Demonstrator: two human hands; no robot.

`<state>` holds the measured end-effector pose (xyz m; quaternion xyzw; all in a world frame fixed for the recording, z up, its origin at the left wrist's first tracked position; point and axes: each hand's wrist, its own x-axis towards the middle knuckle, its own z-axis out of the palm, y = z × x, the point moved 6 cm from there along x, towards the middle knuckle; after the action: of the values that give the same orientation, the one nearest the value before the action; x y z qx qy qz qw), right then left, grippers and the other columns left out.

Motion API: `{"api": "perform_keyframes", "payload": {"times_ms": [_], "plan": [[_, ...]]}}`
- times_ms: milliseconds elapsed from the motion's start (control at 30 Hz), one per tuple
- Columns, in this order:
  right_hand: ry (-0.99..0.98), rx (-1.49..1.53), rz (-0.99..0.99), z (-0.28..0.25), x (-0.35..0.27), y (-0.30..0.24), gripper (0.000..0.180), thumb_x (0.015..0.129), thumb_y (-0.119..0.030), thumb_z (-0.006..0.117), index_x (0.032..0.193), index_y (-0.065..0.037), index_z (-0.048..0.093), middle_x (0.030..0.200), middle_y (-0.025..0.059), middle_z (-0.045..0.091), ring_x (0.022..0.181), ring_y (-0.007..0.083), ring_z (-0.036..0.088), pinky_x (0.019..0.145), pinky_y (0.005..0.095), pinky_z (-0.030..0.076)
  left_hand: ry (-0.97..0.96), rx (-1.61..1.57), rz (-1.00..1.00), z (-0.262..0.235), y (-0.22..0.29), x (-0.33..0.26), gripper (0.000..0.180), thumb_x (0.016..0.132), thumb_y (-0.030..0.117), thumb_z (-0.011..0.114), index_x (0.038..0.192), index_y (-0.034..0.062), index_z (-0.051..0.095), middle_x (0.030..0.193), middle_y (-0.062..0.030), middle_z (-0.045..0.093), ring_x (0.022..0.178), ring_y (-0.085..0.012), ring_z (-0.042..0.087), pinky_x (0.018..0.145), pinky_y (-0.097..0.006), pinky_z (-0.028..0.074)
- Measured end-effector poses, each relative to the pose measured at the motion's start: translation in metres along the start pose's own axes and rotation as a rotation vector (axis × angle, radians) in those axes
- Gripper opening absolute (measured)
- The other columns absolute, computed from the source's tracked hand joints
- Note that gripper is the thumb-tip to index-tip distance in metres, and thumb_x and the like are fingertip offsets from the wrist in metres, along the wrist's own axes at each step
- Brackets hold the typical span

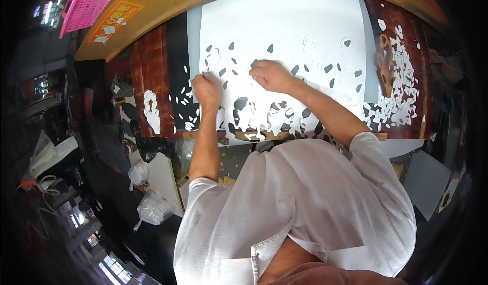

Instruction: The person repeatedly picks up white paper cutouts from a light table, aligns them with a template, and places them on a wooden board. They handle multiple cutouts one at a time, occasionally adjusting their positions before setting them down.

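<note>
A large white sheet (284, 23) lies in front of me, pierced by several small rounded holes that show dark beneath. Along its near edge, larger cut-outs leave a lacy, ragged border. My left hand (206, 91) is closed at the sheet's left edge, its fingertips bent down; what they hold, if anything, is hidden. My right hand (273, 76) reaches over the middle of the sheet, thumb and fingers pinched together beside a dark hole. Whatever is between those fingers is too small to make out. A brown, shaped cutting die (385, 64) rests right of the sheet.
Small white scraps (401, 84) are heaped on the reddish-brown board at the right; others lie on the dark strip at the left. A white cut-out piece (151, 113) lies farther left. A yellow machine beam (173, 3) with a green button spans the back, beside a pink basket (91, 3).
</note>
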<state>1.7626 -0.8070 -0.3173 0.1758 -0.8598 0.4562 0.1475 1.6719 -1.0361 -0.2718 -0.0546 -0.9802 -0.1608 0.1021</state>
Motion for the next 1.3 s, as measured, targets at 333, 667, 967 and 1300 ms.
{"api": "perform_keyframes", "payload": {"times_ms": [333,667,967,1300], "plan": [[-0.031,0.1,0.04,-0.001,0.0,0.007,0.024,0.094,-0.003,0.066,0.114,-0.006,0.077,0.102,0.0119,0.07,0.097,0.0318,0.067,0.087,0.0416,0.056,-0.602,0.099,0.464,0.03,0.078,-0.053,0.042,0.103,0.041,0.062,0.101,0.0004,0.073,0.091,-0.0241,0.074,0.092,-0.0419,0.073,0.083,-0.051,0.057],[-0.131,-0.179,-0.115,0.013,-0.013,-0.017,0.012,0.097,-0.015,0.07,0.099,-0.01,0.08,0.106,0.0069,0.068,0.1,0.0274,0.063,0.083,0.0409,0.056,-0.559,-0.033,0.323,0.049,0.04,-0.019,0.044,0.109,0.031,0.048,0.096,-0.003,0.072,0.096,-0.0319,0.072,0.095,-0.0478,0.07,0.087,-0.054,0.056],[-0.141,-0.199,-0.107,0.015,-0.013,-0.014,0.018,0.096,-0.013,0.07,0.108,-0.012,0.082,0.105,0.0085,0.07,0.1,0.0282,0.065,0.086,0.042,0.056,-0.648,-0.723,-0.322,0.016,-0.03,0.051,0.044,0.106,0.04,0.06,0.09,0.0004,0.071,0.072,-0.0118,0.067,0.054,-0.0172,0.063,0.05,-0.033,0.05],[0.123,0.294,0.805,-0.122,-0.046,0.025,0.028,0.105,-0.018,0.065,0.128,-0.007,0.077,0.102,0.0092,0.078,0.088,0.0144,0.071,0.08,0.0294,0.058,-0.575,-0.265,0.455,-0.008,0.075,-0.094,0.026,0.098,0.034,0.072,0.096,0.0083,0.078,0.09,-0.014,0.075,0.086,-0.0381,0.071,0.08,-0.046,0.057]]}}
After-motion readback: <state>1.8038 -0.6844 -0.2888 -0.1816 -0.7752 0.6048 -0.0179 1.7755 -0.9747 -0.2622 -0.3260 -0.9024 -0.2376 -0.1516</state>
